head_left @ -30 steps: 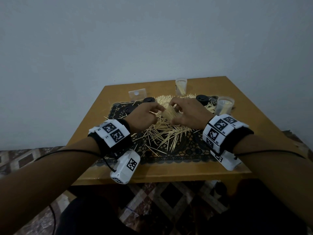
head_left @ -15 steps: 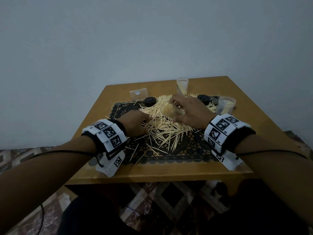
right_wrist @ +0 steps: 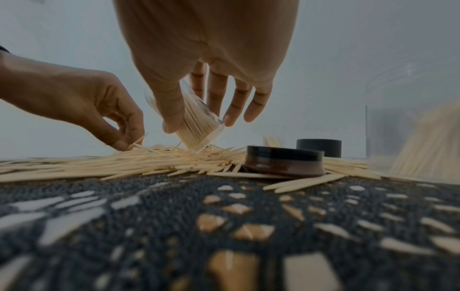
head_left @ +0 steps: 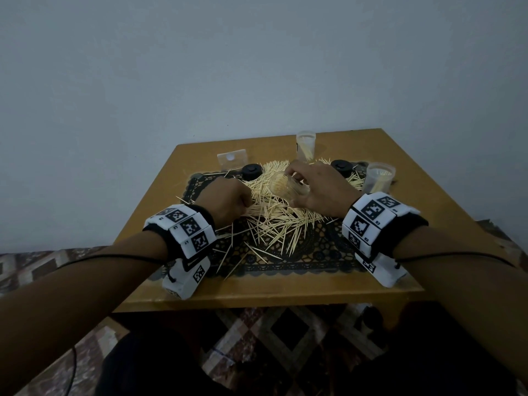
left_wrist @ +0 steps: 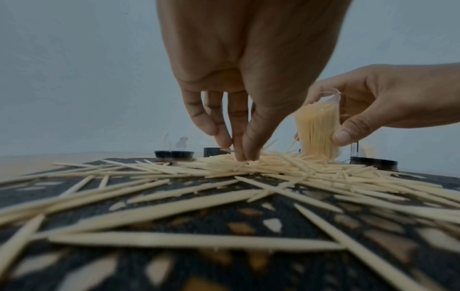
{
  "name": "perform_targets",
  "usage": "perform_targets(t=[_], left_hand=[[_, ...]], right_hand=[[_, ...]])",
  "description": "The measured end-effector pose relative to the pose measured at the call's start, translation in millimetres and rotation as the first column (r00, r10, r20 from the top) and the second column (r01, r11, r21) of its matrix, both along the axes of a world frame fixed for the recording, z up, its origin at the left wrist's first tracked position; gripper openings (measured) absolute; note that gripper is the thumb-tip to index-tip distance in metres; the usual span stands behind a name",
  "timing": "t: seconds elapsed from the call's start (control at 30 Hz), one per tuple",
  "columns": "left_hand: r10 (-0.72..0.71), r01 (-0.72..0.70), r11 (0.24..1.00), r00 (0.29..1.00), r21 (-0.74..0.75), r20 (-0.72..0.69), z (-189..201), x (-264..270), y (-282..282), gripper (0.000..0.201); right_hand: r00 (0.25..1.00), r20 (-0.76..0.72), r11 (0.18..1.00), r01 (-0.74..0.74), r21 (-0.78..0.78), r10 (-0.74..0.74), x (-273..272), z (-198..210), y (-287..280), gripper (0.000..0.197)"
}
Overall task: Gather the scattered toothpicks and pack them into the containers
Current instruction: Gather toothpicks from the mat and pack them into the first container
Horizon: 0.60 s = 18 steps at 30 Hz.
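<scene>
A heap of pale wooden toothpicks point(head_left: 274, 221) point(left_wrist: 248, 173) point(right_wrist: 124, 163) lies scattered on a black lace mat point(head_left: 314, 252). My right hand point(head_left: 317, 190) point(right_wrist: 199, 110) grips a clear plastic container point(head_left: 287, 186) point(left_wrist: 317, 128) point(right_wrist: 196, 126) packed with toothpicks, tilted, its base touching the heap. My left hand point(head_left: 228, 200) point(left_wrist: 239, 149) is down on the left side of the heap, thumb and fingertips pinching a few toothpicks point(right_wrist: 135, 144).
Two more clear containers with toothpicks stand at the back point(head_left: 305, 145) and back right point(head_left: 379, 181). Black lids point(head_left: 251, 171) point(head_left: 341, 167) point(right_wrist: 283, 161) lie on the mat. A clear flat piece point(head_left: 232, 160) stands at back left. The wooden table's front edge point(head_left: 268, 295) is near.
My left hand left the container, dropped to the left side of the heap and pinched some toothpicks. My right hand kept the container and tilted it down onto the heap.
</scene>
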<state>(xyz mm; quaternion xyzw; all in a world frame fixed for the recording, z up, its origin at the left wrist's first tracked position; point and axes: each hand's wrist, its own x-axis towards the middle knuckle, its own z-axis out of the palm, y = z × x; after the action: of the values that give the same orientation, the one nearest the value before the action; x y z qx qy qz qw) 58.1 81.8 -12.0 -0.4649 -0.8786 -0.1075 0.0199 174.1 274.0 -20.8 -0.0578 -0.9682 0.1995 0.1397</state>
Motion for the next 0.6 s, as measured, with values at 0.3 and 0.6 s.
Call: perform_targets(t=[0.3, 0.6], left_hand=[[-0.026, 0.016, 0.97, 0.999, 0.242, 0.041, 20.6, -2.3, -3.9, 0.01], [-0.148, 0.12, 0.964, 0.984, 0.237, 0.103, 21.7, 11.8, 7.9, 0.01]], right_hand=[[0.998, 0.005, 0.994, 0.064, 0.092, -0.065, 0.0, 1.0, 0.7, 0.05], [1.0, -0.027, 0.999, 0.0, 0.053, 0.001, 2.0, 4.0, -4.3, 0.046]])
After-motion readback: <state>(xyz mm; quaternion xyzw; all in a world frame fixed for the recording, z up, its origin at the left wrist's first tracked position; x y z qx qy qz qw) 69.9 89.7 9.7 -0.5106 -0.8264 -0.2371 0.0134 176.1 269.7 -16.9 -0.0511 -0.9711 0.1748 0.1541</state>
